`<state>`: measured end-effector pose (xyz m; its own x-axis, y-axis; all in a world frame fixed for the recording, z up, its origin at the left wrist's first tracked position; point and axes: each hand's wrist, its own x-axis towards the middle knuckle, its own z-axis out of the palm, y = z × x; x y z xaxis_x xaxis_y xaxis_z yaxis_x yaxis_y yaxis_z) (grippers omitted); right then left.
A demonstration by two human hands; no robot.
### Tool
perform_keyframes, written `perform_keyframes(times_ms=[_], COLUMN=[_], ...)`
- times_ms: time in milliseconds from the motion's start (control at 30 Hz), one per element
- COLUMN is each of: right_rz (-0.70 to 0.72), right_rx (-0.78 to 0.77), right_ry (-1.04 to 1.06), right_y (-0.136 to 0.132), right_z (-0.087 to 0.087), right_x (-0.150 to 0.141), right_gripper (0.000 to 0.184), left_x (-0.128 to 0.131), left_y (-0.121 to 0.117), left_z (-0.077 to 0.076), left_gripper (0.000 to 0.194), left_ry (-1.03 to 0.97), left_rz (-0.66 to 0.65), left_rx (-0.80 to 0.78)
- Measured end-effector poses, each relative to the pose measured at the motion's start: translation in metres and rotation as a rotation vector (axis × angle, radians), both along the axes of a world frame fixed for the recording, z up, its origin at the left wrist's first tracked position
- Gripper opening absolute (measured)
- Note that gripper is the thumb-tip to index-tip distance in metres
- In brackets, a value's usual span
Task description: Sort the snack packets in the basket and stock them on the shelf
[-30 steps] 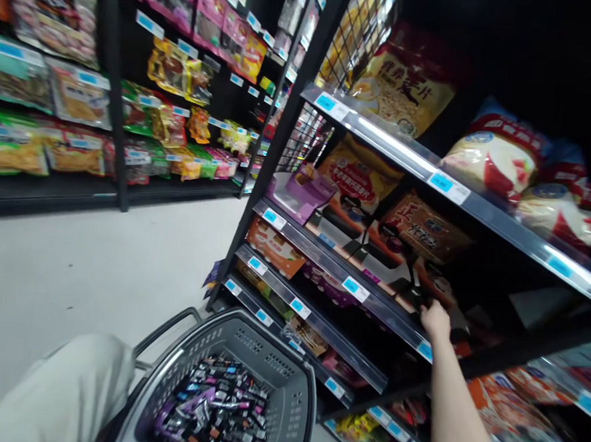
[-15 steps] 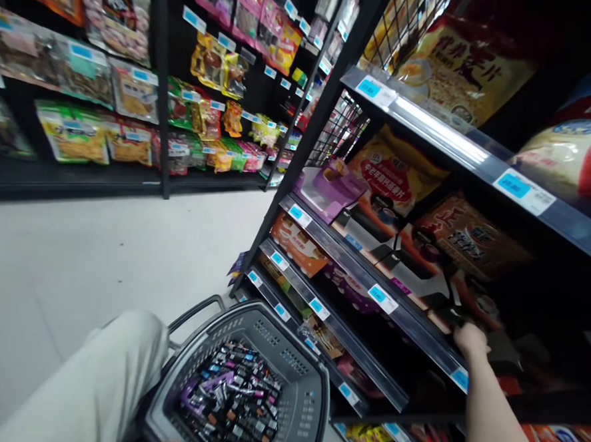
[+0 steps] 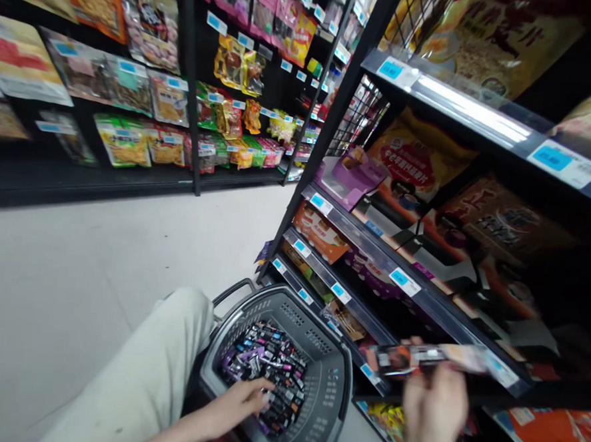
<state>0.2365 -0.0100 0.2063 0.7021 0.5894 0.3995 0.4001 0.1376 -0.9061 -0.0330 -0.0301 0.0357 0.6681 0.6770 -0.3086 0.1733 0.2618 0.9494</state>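
A narrow stick packet (image 3: 412, 357), dark with a pale, blurred end, lies across the fingers of my right hand (image 3: 437, 396), which is closed around it in front of the shelf. Over the grey basket (image 3: 319, 329) hangs my left hand (image 3: 244, 399), fingers partly stretched and a little apart. Beneath its fingertips is a heap of small stick packets (image 3: 279, 360), mostly black with purple, orange and blue marks. Whether the fingertips touch them is unclear. Open display boxes (image 3: 438, 256) stand on the shelf above my right hand.
Black shelving (image 3: 470, 318) with clear label strips rises close on the right. Large food bags (image 3: 419, 155) stand behind the boxes. Across the pale floor (image 3: 97, 262), hanging snack bags (image 3: 125, 140) fill another rack. My bent knee (image 3: 184, 321) is left of the basket.
My right hand has drawn back from a shelf box, down and left, and now holds a stick packet. My left hand has come up over the basket. The view has shifted somewhat.
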Motion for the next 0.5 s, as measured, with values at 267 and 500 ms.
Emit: perform_keyframes(times_ms=[267,500], right_rz=[0.494,0.552], right_rx=[-0.154,-0.210], right_ry=[0.790,0.751], right_y=[-0.050,-0.070], right_z=[-0.144,-0.147], right_x=[-0.133,-0.096], right_gripper=[0.040,0.053], left_x=[-0.012,-0.018], left_y=[0.000,0.001], left_z=[0.005,0.002], left_gripper=[0.058,0.048], left_ry=[-0.505,-0.330], left_rz=[0.266,0.387], left_rx=[-0.310,-0.183])
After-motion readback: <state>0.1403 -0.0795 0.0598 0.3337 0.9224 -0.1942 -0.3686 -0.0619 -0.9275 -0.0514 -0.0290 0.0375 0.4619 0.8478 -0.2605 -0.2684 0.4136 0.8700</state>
